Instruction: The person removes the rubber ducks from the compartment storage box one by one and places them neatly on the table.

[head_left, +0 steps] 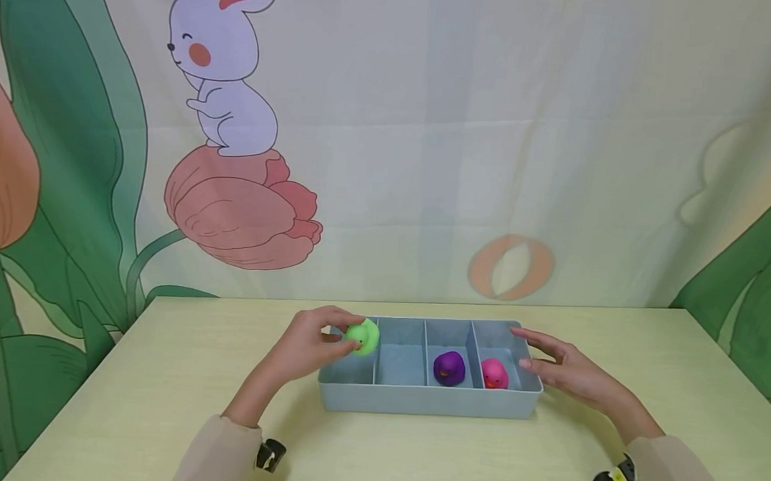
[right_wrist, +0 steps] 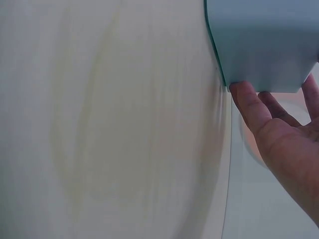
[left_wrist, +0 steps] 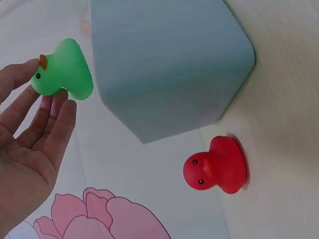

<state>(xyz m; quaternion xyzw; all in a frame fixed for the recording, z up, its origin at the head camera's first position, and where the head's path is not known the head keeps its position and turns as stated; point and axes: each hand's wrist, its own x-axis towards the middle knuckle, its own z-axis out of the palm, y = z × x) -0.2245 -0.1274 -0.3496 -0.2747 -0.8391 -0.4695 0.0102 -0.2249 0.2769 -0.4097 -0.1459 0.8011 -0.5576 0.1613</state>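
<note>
My left hand pinches a green rubber duck between thumb and fingers, above the leftmost compartment of a grey-blue divided box. The left wrist view shows this duck beside the box's outer wall. A purple rubber duck sits in the third compartment from the left, and a pink rubber duck in the rightmost one. At the box's right end, my right hand rests with extended fingers and thumb touching the rim. In the right wrist view, its fingers touch the end wall.
A red rubber duck stands on the table near the box's left end in the left wrist view; it cannot be made out in the head view. Behind the pale wooden table hangs a printed curtain with a rabbit and flowers.
</note>
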